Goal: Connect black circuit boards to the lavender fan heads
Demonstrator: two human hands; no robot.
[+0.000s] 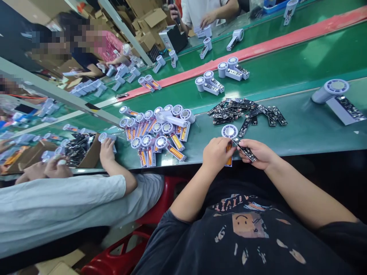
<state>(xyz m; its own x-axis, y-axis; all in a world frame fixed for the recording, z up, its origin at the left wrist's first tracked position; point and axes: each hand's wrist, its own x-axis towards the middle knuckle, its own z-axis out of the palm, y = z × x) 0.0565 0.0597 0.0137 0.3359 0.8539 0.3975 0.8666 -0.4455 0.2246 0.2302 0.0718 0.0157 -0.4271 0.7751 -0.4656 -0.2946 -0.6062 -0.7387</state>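
My left hand [215, 154] is closed around a lilac handheld fan [229, 131] at the bench's front edge. The fan's round head points away from me, and an orange part shows in its open handle below my fingers. In my right hand [260, 153] is a narrow black circuit board [246, 150], pinched between thumb and fingers. The board's upper end meets the fan near its neck; whether wires join them I cannot tell. Just beyond my hands lies a loose heap of similar circuit boards [229, 109]. Left of them, several fans with orange parts in open handles [162, 142] stand crowded together.
A green conveyor belt [172, 93] with a red strip [258, 44] runs beyond the bench, carrying fans with boards fitted. Another such fan [335, 88] lies at right. A co-worker's hand [107, 151] touches a fan at left, beside a cardboard box of boards [91, 154].
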